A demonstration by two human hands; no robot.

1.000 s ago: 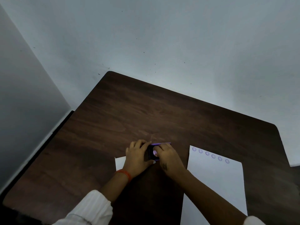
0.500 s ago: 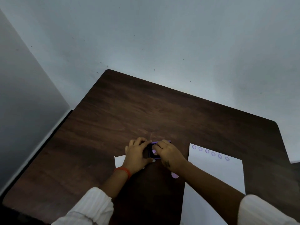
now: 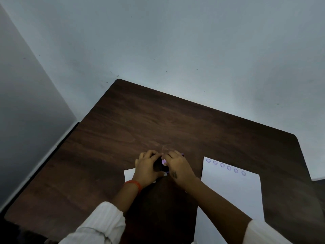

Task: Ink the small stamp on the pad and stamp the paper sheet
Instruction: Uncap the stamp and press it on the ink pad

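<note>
Small stamp (image 3: pixel 164 162) pinched low over the ink pad (image 3: pixel 161 167), only a pale lilac sliver of it showing between the fingertips; face hidden, so contact with the pad not verifiable. Pad itself a dark block, mostly covered, with a purple edge (image 3: pixel 182 154) peeking out past the right knuckles. Right hand (image 3: pixel 177 169) curled down, fingers closed on the stamp from above. Left hand (image 3: pixel 148 169) cupped against the pad's near-left side, thumb along its front edge, apparently bracing it; whether gripping or merely resting against it, cannot tell. Small white sheet (image 3: pixel 129 175) tucked under the left wrist, orange bracelet (image 3: pixel 134 184) just behind. Paper sheet (image 3: pixel 230 194) lying flat to the right, well clear of the hands, with a row of six purple imprints (image 3: pixel 226 166) slanting along its top edge. All on a dark wood-grain table (image 3: pixel 158 124) set into a pale wall corner. Step in hand, judged: inking. To do it well: press straight down, evenly, without rocking, so the whole face takes ink; keep the pad pinned so it does not slide; lift vertically rather than dragging; carry across without turning the stamp, then land just beside the last imprint to continue the row, one firm press, no second touch to avoid a ghosted mark.
</note>
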